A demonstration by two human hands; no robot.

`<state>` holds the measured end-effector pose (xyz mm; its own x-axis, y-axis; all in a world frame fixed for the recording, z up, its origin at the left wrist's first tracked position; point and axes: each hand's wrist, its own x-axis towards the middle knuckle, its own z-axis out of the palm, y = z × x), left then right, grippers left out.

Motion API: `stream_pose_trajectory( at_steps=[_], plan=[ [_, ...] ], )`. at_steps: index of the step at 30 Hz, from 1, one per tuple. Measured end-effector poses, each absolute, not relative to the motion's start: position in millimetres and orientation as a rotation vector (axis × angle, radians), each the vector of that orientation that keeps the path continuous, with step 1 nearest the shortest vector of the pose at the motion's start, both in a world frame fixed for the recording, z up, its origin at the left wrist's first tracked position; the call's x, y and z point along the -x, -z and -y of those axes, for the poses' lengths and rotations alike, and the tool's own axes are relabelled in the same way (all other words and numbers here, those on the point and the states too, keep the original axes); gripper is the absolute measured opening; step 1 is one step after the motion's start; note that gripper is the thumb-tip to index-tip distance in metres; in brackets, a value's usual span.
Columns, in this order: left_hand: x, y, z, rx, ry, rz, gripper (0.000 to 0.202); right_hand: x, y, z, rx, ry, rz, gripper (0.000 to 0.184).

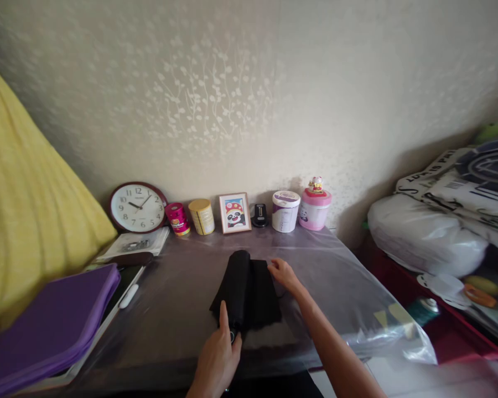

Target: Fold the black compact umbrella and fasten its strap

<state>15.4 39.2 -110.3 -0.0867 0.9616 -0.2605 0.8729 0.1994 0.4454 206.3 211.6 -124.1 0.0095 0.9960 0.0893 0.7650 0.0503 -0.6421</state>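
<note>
Gripping umbrella near end, left hand; right hand touches far edge.

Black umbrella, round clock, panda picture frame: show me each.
black umbrella (239, 283): head view, middle of the rolled fabric.
round clock (137, 207): head view, dial centre.
panda picture frame (234, 214): head view, panda's face.

Soft, dim daylight; glare on the plastic table cover at right. Wide-angle distortion bends the edges; the yellow fabric at left is blurred.
</note>
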Motion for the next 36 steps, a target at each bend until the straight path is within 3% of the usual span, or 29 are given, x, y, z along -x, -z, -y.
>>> stream_pose_trajectory(
  at_steps=[20, 32, 36],
  plan=[
    [-12, 110, -40, -1.697, -0.265, -1.992, 0.069, -152, 99, -194, 1.529, -0.826, 1.737, 0.023],
    [-15, 111, -40, -1.725, -0.237, -1.998, 0.068, -114, 97, -194, 1.522, -0.891, 1.790, 0.044],
    [-15, 112, -41, -1.714, -0.223, -1.991, 0.069, -111, 98, -191, 1.449, -0.934, 1.864, 0.029]
  ],
)
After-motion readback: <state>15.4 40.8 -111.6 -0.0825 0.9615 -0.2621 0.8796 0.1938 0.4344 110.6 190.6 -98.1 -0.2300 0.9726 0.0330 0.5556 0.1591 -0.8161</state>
